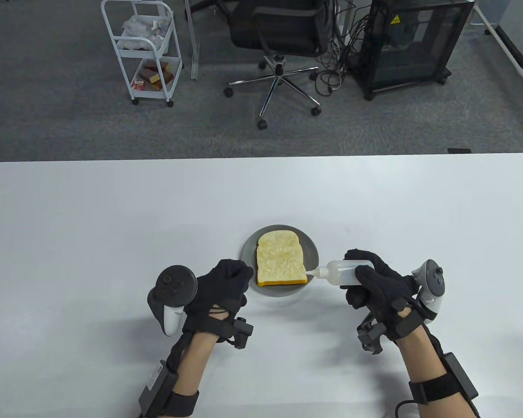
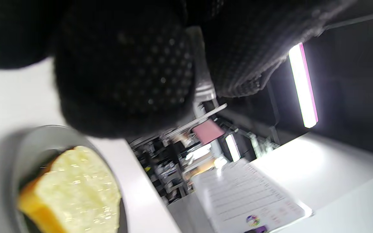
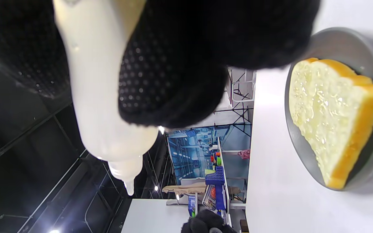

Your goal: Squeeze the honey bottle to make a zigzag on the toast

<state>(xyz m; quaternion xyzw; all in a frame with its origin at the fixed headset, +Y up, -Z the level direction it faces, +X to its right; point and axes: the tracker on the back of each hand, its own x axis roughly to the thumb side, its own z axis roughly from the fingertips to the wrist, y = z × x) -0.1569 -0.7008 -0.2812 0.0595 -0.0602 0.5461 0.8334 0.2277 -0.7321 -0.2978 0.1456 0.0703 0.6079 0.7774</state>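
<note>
On the white tabletop [image 1: 113, 217] we've got toast [image 1: 281, 259] on a grey plate [image 1: 249, 248]. Our right hand [image 1: 381, 289] grips the honey bottle [image 1: 342, 273], nozzle at the toast's near-right corner. Left hand [image 1: 220, 291] is fisted, touching the plate's left rim.

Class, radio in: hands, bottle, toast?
Right hand grips honey bottle, nozzle at toast edge. Left hand curled beside plate. Nothing in the way.

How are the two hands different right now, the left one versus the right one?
The right hand grips the honey bottle, nozzle at the toast's near right corner; the left hand holds nothing, curled beside the plate. Both wear black gloves with trackers.
</note>
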